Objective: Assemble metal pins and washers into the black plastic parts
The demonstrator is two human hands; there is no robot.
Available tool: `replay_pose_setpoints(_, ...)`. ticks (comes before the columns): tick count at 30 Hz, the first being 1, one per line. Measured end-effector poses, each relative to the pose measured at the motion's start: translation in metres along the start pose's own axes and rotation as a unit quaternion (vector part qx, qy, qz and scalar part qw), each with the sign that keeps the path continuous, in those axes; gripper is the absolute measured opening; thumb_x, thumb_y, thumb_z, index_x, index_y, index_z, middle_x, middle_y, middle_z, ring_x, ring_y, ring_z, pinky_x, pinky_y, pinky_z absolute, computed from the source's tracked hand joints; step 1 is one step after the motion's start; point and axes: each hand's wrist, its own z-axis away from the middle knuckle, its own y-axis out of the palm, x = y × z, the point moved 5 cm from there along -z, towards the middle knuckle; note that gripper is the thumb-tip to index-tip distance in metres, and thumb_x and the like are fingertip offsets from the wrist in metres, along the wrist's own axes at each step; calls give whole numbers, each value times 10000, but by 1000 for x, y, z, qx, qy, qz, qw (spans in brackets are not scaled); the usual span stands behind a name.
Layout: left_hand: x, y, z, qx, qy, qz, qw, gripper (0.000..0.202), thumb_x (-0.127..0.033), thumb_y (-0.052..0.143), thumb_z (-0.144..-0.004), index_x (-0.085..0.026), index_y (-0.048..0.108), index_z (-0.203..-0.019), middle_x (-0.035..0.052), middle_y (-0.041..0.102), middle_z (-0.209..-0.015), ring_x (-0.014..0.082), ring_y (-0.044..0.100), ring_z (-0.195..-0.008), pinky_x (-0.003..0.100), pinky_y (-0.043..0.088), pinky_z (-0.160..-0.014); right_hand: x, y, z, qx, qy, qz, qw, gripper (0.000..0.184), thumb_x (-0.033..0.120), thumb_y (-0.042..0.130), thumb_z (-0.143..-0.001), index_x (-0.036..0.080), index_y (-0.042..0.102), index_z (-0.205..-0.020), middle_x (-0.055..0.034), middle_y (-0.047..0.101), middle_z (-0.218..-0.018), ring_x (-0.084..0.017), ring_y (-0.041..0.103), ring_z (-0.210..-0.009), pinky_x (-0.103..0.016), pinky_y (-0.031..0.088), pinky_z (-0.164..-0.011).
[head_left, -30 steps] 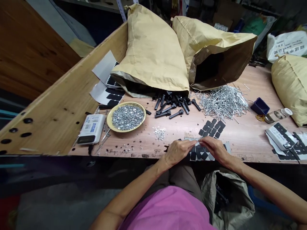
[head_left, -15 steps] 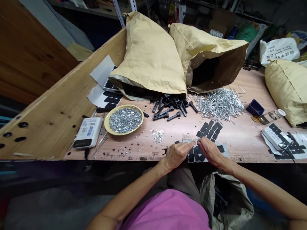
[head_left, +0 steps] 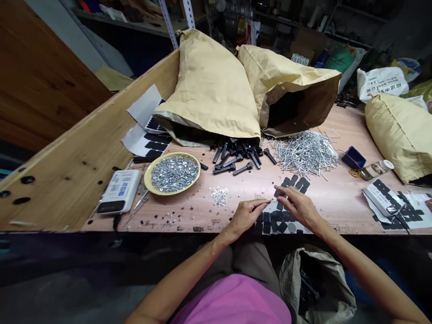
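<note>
My left hand [head_left: 245, 215] hovers at the table's front edge, its fingertips pinched on a thin metal pin that points right. My right hand [head_left: 297, 204] is just to the right of it, fingers stretched out over a sheet of black pads [head_left: 276, 221], its fingertips near the pin's tip. Behind the hands lie a small heap of tiny washers [head_left: 218, 195], black bolts [head_left: 236, 159] and a pile of metal pins [head_left: 305, 153]. A yellow dish of washers [head_left: 172, 173] stands to the left.
Two tan paper sacks [head_left: 216, 90] lie open at the back of the wooden table [head_left: 337, 202], a third sack [head_left: 398, 135] at the right. A white box [head_left: 119, 191], a blue cup [head_left: 353, 158], a small jar [head_left: 374, 169] and more pad sheets [head_left: 394, 207] lie about. An open bag [head_left: 317, 283] sits below the table edge.
My right hand has lifted and moved up over the pad sheet, its fingers spreading. My left hand stays pinched on the pin. The camera tilted slightly.
</note>
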Motion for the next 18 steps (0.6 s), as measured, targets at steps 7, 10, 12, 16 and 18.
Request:
replay_pose_setpoints(7, -8, 0, 3, 17, 18, 12, 1000, 224, -258, 535, -846, -209, 728, -947, 21, 737, -981, 188, 700, -893, 288, 561, -820, 14, 12, 4, -28, -159, 61, 985, 371, 338, 281, -991, 179, 607, -911, -62, 652, -809, -145, 580, -734, -279, 390, -715)
replay_pose_setpoints(10, -14, 1, 8, 7, 49, -18, 999, 207, -244, 543, -842, -219, 726, -936, 32, 738, -986, 193, 696, -903, 302, 551, -836, 16, 14, 2, -39, -155, 114, 981, 457, 322, 213, -998, 180, 573, -757, -47, 602, -694, -144, 526, -645, -299, 375, -721)
replay_pose_setpoints(12, -12, 2, 9, -9, 24, 1, 1000, 199, -265, 544, -847, -208, 718, -925, 44, 744, -945, 187, 698, -863, 301, 556, -803, 10, 11, 0, -44, -109, 118, 986, 491, 361, 203, -992, 190, 545, -683, -40, 570, -642, -148, 502, -612, -312, 371, -713)
replay_pose_setpoints(16, 2, 11, 4, -35, -115, 164, 979, 254, -340, 497, -881, -169, 668, -959, 78, 706, -1045, 145, 679, -823, 242, 555, -684, -14, 7, 5, -66, 88, -34, 993, 503, 489, 246, -955, 204, 529, -652, -30, 558, -636, -145, 498, -584, -292, 380, -617)
replay_pose_setpoints(18, 8, 19, 1, -49, -152, 241, 957, 232, -321, 526, -866, -158, 653, -972, 102, 626, -1212, 144, 657, -934, 235, 537, -760, -18, 20, 11, -66, 147, -191, 968, 455, 558, 341, -905, 207, 560, -715, -25, 588, -680, -152, 539, -621, -285, 413, -601)
